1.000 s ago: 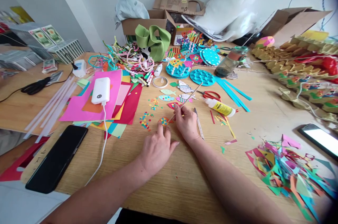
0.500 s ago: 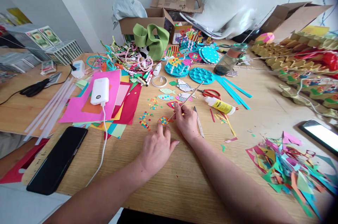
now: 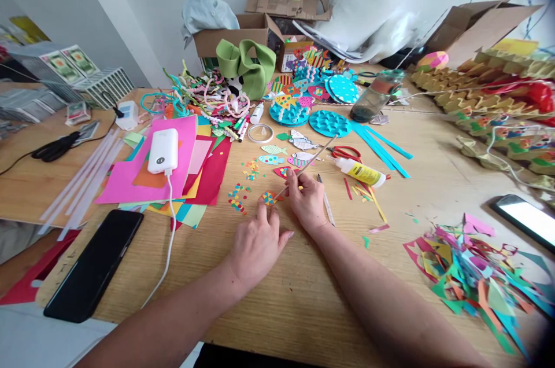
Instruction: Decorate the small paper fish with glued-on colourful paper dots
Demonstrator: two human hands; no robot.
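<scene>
My right hand (image 3: 307, 197) is pinched around a thin wooden stick (image 3: 318, 154), whose lower end touches a small orange paper fish (image 3: 269, 198) with coloured triangles. On the near edge of that fish rest the fingertips of my left hand (image 3: 256, 243), its fingers stretched out and thumb apart. Just beyond lie a red paper fish (image 3: 282, 172), a pink striped fish (image 3: 300, 159) and a blue spotted fish (image 3: 272, 159). Small paper dots (image 3: 237, 199) are scattered to the left. A pen (image 3: 326, 200) lies right of my right hand.
A glue bottle (image 3: 361, 172) and red-handled scissors (image 3: 344, 153) lie to the right, near a pile of paper scraps (image 3: 481, 281). On the left are coloured paper sheets (image 3: 117, 183), a white power bank (image 3: 163, 151) and a black phone (image 3: 93, 267). A jar (image 3: 376, 99) stands farther back.
The whole view has shifted very slightly. Both hands, the stick and the orange fish keep nearly the same positions.
</scene>
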